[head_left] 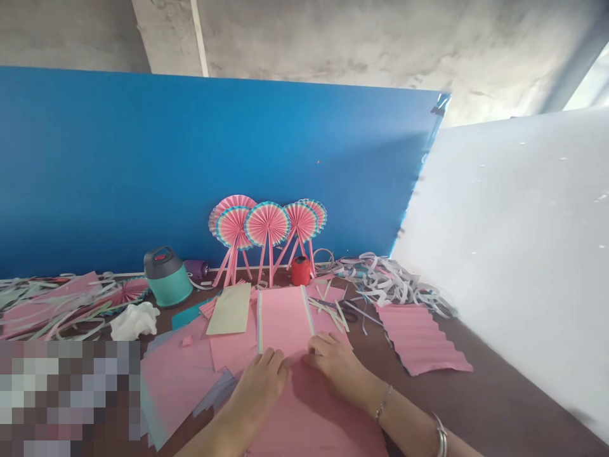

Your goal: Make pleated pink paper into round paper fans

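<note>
While the left hand and right hand touch the pink sheet, either grip's closure unclear, uneven pressure could crease it crookedly.

A paper-craft work area
Pink paper, heaped strips and pleated fans crowd a brown table by a blue partition.

On the table before us lies a paper sheet; behind it, paper fans stand before the partition, with a lidded container to their left and paper strips to their right.
</note>
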Action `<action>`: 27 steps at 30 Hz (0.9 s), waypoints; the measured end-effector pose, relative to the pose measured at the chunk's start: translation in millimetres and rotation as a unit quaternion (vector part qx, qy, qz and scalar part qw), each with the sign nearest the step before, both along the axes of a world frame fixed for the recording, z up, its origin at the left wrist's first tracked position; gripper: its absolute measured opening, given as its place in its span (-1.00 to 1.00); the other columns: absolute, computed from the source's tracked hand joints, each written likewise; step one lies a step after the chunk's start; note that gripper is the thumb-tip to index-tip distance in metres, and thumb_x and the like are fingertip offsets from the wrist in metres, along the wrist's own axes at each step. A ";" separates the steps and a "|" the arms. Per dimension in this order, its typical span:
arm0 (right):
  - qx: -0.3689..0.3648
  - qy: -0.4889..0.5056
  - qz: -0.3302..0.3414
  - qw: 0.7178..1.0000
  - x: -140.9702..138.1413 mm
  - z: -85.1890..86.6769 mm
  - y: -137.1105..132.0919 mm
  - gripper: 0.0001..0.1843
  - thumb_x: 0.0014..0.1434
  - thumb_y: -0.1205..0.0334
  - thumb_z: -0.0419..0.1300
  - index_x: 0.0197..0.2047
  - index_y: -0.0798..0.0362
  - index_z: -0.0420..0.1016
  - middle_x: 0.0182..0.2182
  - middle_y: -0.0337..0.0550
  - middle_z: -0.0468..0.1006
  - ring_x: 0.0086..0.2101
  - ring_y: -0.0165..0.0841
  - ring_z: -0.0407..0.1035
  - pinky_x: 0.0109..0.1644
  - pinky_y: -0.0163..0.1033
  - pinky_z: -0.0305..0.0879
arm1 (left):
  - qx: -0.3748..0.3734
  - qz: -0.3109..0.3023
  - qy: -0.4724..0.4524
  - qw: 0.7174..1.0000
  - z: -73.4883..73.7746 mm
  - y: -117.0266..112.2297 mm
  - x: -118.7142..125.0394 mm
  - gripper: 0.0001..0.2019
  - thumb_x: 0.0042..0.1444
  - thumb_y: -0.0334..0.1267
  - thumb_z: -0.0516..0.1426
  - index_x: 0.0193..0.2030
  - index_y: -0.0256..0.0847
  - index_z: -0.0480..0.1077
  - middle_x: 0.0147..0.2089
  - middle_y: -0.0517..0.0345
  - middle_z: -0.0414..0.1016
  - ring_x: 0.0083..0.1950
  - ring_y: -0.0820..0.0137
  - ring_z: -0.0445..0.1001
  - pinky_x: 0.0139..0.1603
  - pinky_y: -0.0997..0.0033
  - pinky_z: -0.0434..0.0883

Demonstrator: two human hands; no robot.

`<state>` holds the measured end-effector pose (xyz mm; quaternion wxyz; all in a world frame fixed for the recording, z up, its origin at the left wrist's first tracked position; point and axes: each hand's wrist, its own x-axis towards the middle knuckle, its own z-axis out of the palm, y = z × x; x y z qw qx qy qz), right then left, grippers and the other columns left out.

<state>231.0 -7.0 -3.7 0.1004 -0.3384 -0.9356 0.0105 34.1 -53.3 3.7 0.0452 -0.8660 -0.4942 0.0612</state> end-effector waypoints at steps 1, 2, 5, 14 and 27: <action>0.012 -0.013 0.005 1.000 -1.7 -0.3 -1.5 -0.74 0.10 0.55 0.08 -0.25 0.08 0.50 -0.27 -0.13 0.44 -0.24 -0.32 0.24 -0.19 -0.23 0.08 | 0.004 -0.002 0.003 1.000 -2.6 0.9 -0.2 -0.58 0.07 -0.64 -0.05 0.03 -0.29 0.36 -0.12 -0.01 0.45 -0.08 0.19 0.39 -0.16 0.25 0.36; 0.025 -0.021 0.008 0.999 -3.0 -1.2 -2.6 -0.78 0.11 0.53 0.09 -0.26 0.09 0.49 -0.28 -0.13 0.45 -0.25 -0.31 0.23 -0.19 -0.22 0.08 | 0.010 -0.003 0.003 1.000 -4.6 1.6 -0.5 -0.59 0.08 -0.63 -0.04 0.02 -0.28 0.37 -0.13 -0.01 0.45 -0.08 0.19 0.39 -0.17 0.25 0.36; 0.076 -0.020 0.013 0.997 -4.8 -6.7 -3.3 -0.85 0.18 0.46 0.10 -0.32 0.11 0.48 -0.33 -0.14 0.44 -0.27 -0.30 0.23 -0.18 -0.21 0.08 | 0.027 -0.007 -0.004 1.000 -7.9 2.0 -1.4 -0.65 0.08 -0.62 -0.02 -0.05 -0.28 0.40 -0.15 0.00 0.45 -0.09 0.21 0.39 -0.18 0.28 0.36; 0.188 -0.031 0.009 0.982 -11.1 -28.8 -4.1 -0.82 0.12 0.47 0.22 -0.49 0.11 0.40 -0.47 -0.17 0.40 -0.39 -0.31 0.25 -0.36 -0.20 0.05 | 0.023 0.006 -0.027 0.999 -12.4 0.3 1.8 -0.66 0.07 -0.63 -0.02 -0.10 -0.29 0.40 -0.20 -0.02 0.45 -0.11 0.23 0.41 -0.22 0.29 0.39; 0.166 -0.068 -0.006 0.984 -13.2 -30.5 -9.7 -0.84 0.06 0.47 0.27 -0.30 0.08 0.41 -0.42 -0.19 0.46 -0.43 -0.34 0.32 -0.47 -0.22 0.03 | 0.050 0.012 -0.032 0.998 -32.0 3.3 -1.3 -0.70 0.08 -0.56 0.03 -0.11 -0.25 0.46 -0.22 -0.04 0.45 -0.11 0.20 0.39 -0.25 0.28 0.38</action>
